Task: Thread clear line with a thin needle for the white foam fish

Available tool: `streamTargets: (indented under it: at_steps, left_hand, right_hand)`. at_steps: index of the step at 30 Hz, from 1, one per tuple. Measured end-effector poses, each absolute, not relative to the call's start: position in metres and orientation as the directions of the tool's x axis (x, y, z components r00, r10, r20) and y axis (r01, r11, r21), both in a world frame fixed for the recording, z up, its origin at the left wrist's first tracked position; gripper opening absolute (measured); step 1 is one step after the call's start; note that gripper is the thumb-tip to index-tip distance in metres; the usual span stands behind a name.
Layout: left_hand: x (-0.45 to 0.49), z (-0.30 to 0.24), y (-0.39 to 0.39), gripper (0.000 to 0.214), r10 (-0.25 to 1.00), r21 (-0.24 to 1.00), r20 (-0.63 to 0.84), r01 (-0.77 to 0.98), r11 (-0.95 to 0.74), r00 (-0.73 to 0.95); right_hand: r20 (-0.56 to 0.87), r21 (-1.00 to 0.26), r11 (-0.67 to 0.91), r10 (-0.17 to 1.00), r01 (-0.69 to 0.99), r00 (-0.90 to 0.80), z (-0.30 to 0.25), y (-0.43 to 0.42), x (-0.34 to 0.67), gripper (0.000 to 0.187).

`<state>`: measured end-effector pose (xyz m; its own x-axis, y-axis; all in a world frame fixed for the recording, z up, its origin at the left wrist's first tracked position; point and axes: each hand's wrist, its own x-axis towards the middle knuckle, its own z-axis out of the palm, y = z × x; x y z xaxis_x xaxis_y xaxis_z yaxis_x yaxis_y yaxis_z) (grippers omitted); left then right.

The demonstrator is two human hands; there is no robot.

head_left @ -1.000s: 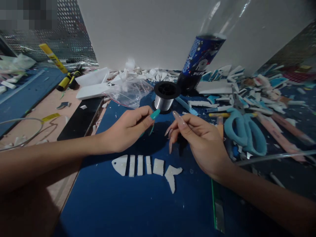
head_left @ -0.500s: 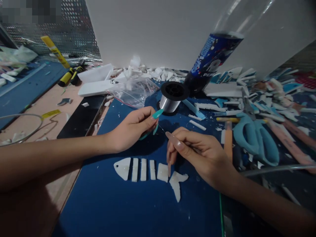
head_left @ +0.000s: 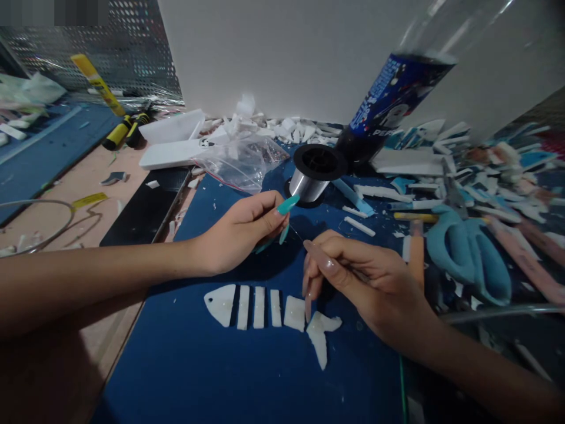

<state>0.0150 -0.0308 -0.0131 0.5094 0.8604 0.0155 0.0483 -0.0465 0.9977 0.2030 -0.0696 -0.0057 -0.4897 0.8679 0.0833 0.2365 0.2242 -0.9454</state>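
Observation:
A thin thread [head_left: 296,232] runs between my two hands. My left hand [head_left: 249,229], with turquoise nails, is closed in a pinch on one end of it. My right hand [head_left: 357,274] pinches the other end between thumb and forefinger. Just behind stands a black-rimmed spool [head_left: 311,182] wound with clear line. Below my hands, white foam pieces lie in a row like a fish: a head [head_left: 222,304] with a small hole, narrow strips [head_left: 259,307], a squarish piece [head_left: 295,312] and a forked tail [head_left: 318,338]. Small glossy spots show on some pieces.
A Pepsi bottle [head_left: 388,106] stands behind the spool. Blue-handled scissors [head_left: 468,253] and foam offcuts [head_left: 481,182] crowd the right side. A plastic bag [head_left: 247,162], black tray [head_left: 141,209] and yellow-black pliers [head_left: 118,134] lie to the left and back.
The view has shifted slightly, so most things appear a little farther right. Both hands keep their pinch on the thread, and the foam pieces keep their arrangement.

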Motion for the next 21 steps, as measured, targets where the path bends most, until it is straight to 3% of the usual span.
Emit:
streamTargets:
  at_steps: [21]
  left_hand:
    - [0.0158,-0.0135,-0.0309,0.022,0.846,1.0,0.024,-0.006,-0.024,0.532]
  right_hand:
    - [0.081,-0.947,0.221,0.866,0.233,-0.493,-0.0086,-0.0685,0.2029,0.026]
